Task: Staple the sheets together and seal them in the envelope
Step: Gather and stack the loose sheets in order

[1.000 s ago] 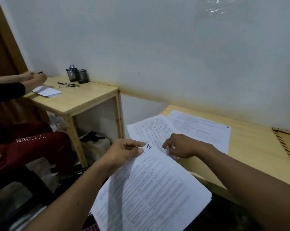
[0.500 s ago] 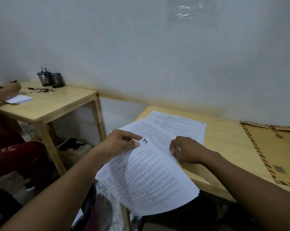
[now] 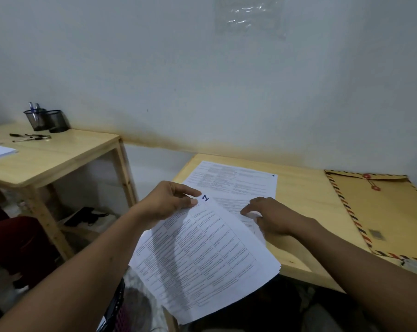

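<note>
Both hands apart: my left hand pinches the white printed paper stack at its far corner; my right hand rests on loose white printed sheets just beyond.

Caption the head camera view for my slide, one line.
Left hand pinches the printed stack marked 1, right hand rests on a sheet on the wooden desk, striped-edged envelope alongside.
</note>
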{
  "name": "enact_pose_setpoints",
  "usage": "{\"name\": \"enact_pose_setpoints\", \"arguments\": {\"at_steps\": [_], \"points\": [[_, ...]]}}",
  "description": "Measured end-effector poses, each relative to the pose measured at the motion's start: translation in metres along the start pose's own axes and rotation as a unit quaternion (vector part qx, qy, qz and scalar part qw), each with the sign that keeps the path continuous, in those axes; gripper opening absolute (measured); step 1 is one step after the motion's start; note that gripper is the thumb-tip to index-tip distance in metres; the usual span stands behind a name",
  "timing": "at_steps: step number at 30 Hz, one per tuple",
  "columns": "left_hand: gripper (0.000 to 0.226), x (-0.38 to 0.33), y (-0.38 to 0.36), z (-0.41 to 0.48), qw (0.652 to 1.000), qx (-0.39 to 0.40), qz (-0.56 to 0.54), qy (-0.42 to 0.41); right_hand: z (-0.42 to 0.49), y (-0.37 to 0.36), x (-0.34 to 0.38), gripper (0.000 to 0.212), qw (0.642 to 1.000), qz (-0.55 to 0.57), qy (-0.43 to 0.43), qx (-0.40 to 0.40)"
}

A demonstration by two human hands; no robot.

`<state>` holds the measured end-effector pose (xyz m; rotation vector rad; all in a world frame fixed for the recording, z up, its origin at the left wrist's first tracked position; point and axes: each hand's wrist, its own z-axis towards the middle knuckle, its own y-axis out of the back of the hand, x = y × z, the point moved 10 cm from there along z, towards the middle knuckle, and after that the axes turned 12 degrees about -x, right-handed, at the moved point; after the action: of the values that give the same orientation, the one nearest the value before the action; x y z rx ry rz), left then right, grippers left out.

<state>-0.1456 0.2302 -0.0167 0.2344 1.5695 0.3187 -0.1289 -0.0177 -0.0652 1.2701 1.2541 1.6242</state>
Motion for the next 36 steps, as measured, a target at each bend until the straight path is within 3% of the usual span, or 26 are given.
{"name": "enact_pose_setpoints", "arguments": {"at_steps": [4, 6, 8, 11, 19, 24, 27, 33, 36], "points": [[0.019, -0.002, -0.009, 0.0, 1.0, -0.001, -0.019, -0.006, -0.006, 0.012, -0.013, 0.024, 0.993, 0.027, -0.071, -0.095], [0.019, -0.003, -0.013, 0.0, 1.0, -0.003, -0.026, -0.011, -0.018, 0.013, -0.029, 0.065, 0.977, -0.072, -0.155, -0.126], [0.018, -0.005, -0.014, 0.0, 0.999, -0.01, -0.022, -0.022, -0.026, 0.015, -0.032, 0.074, 0.964, -0.111, -0.195, -0.146], [0.019, -0.007, -0.017, 0.001, 0.999, -0.014, -0.023, -0.03, -0.022, 0.016, -0.027, 0.052, 0.964, -0.069, -0.201, -0.161], [0.017, -0.015, -0.03, 0.0, 0.999, 0.001, -0.003, -0.05, -0.018, 0.014, -0.031, 0.027, 0.948, 0.093, -0.234, -0.196], [0.017, -0.035, -0.031, 0.002, 0.997, 0.015, -0.009, -0.072, -0.01, 0.041, -0.019, 0.029, 0.912, 0.312, -0.158, -0.213], [0.017, -0.056, -0.032, 0.004, 0.995, 0.014, -0.024, -0.094, -0.011, 0.075, -0.003, 0.028, 0.902, 0.374, -0.083, -0.198], [0.019, -0.088, -0.036, 0.006, 0.987, -0.044, -0.05, -0.144, -0.017, 0.107, 0.016, 0.033, 0.915, 0.397, -0.015, -0.062], [0.019, -0.098, -0.04, 0.005, 0.981, -0.078, -0.051, -0.173, -0.019, 0.116, 0.015, 0.029, 0.911, 0.411, -0.011, -0.041]]}}
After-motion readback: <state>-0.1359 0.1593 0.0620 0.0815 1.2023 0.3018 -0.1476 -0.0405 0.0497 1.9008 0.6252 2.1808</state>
